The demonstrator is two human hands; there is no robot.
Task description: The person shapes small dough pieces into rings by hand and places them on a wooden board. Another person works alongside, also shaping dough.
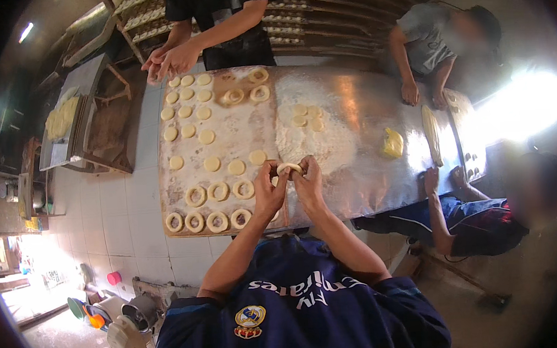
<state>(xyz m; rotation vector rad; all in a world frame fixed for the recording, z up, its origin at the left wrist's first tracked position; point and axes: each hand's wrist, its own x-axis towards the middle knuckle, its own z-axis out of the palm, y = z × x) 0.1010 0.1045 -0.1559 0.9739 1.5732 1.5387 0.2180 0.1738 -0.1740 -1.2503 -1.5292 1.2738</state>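
Note:
Both my hands hold one dough ring [289,167] above the near middle of the work table. My left hand [269,188] pinches its left side, and my right hand [308,182] grips the right side, with fingers curled around it. Left of my hands lies a floured board [250,128]. Along its near part sit shaped dough rings [210,192] in two rows, one partly behind my left forearm. Flat dough discs [211,164] lie in a row beyond them, and more fill the board's far left. A few other rings [259,94] rest at its far right.
Several dough discs [299,120] sit in loose flour [334,142] on the metal table [368,187]. Farther right are a yellow lump [392,143] and a long dough strip [432,136]. Co-workers' hands [176,59] appear across the table and others at its right. Racks [320,18] stand behind.

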